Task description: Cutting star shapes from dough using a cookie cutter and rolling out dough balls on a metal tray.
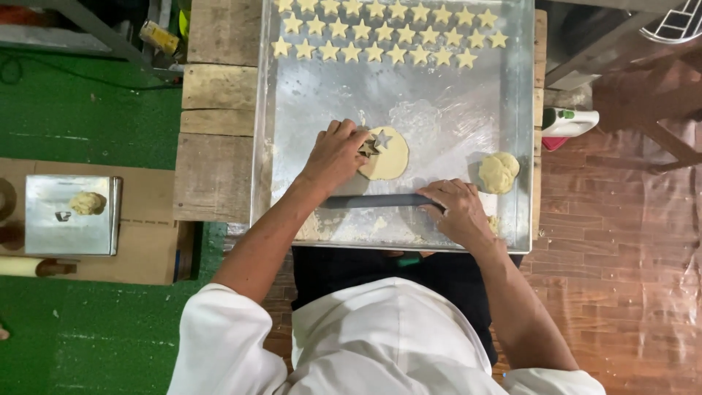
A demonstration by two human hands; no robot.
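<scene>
On a large metal tray [292, 110], my left hand [334, 153] presses a small star-shaped metal cutter [373, 143] into a flat round of pale dough [391, 157]. A star-shaped hole shows in the dough beside the cutter. My right hand [457, 208] rests on one end of a dark rolling pin [373, 200] that lies across the tray below the dough. Several rows of cut star-shaped dough pieces [387, 33] line the tray's far end.
A rough lump of dough [499, 172] sits on the tray's right side. The tray lies on a wooden pallet table [216, 110]. At the left, a small metal box [69, 216] with a dough lump stands on cardboard. A white bottle [570, 121] lies right of the tray.
</scene>
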